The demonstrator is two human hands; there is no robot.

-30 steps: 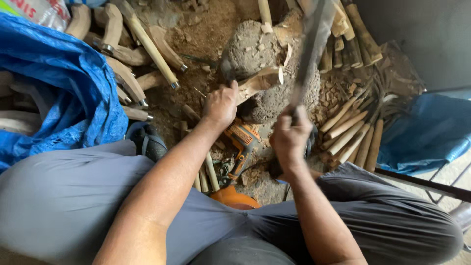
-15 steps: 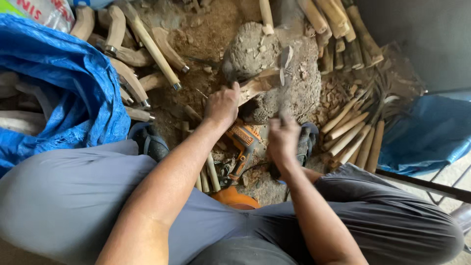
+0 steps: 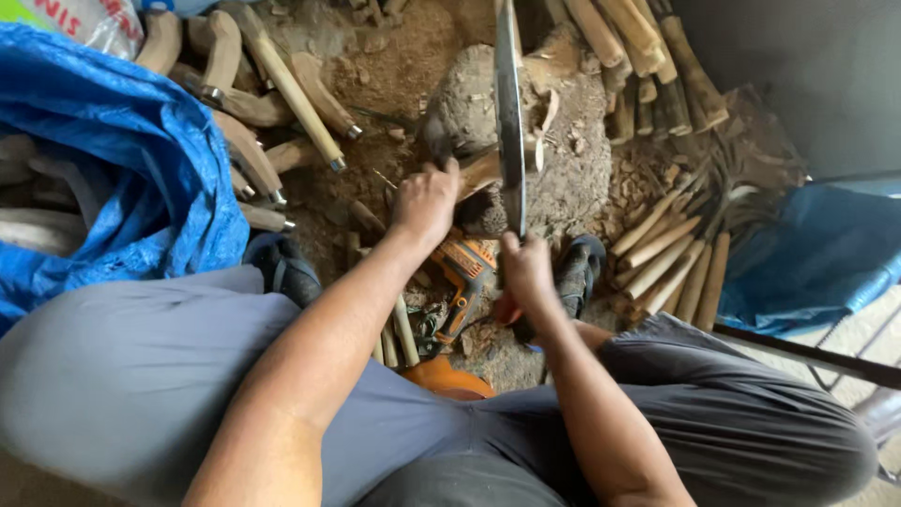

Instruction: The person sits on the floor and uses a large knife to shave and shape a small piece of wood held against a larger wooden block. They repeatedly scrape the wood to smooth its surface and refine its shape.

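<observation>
My left hand (image 3: 427,202) grips a short piece of wood (image 3: 488,169) and holds it against a rough chopping block (image 3: 572,160) on the dirt floor. My right hand (image 3: 526,272) is closed around the handle of a long chopping blade (image 3: 510,113). The blade stands raised, edge-on, just right of the wood piece. An orange power drill (image 3: 465,272) lies on the ground between my two hands, just below the block.
Carved wooden handles (image 3: 282,75) lie at the upper left beside a blue tarp (image 3: 122,169). Stripped sticks (image 3: 671,258) are piled to the right, more at the top (image 3: 648,47). Another blue tarp (image 3: 817,263) and a metal bar (image 3: 807,352) are at right. My knees fill the foreground.
The blade came down onto the wood half a second ago and is now lifted again, standing upright over the block. My left hand has kept hold of the wood piece.
</observation>
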